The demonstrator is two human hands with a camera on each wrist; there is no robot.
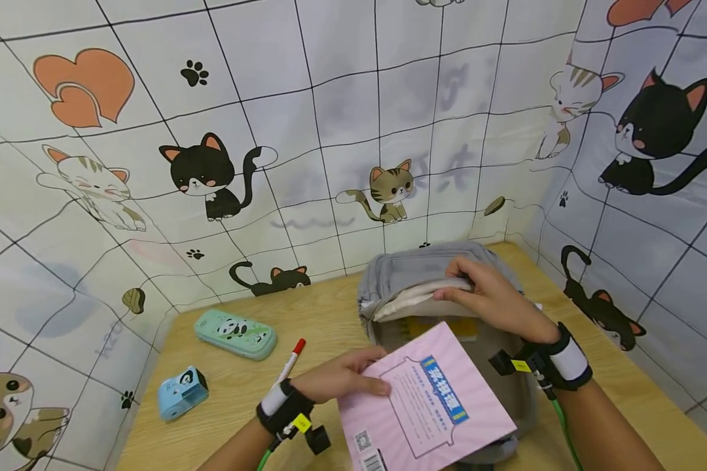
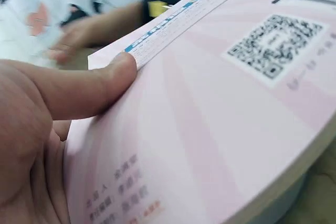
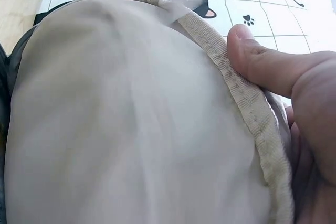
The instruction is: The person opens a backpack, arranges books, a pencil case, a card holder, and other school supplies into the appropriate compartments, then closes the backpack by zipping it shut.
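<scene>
The pink book (image 1: 418, 405) is tilting at the lower centre of the frame, before the mouth of the open grey backpack (image 1: 400, 271). The left hand (image 1: 347, 376) is clamping its edge, thumb pressing on the cover. Right of centre, I'm seeing the right hand (image 1: 489, 294) pinching the backpack's flap. Toward the left, a green pencil case (image 1: 235, 335) and red-capped marker (image 1: 290, 361) are lying on the table (image 1: 241, 386).

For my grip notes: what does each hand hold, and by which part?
Left hand: the pink rectangular paper book, by its upper-left edge (head view). Right hand: the grey fabric backpack, by its opening's beige edging.
</scene>
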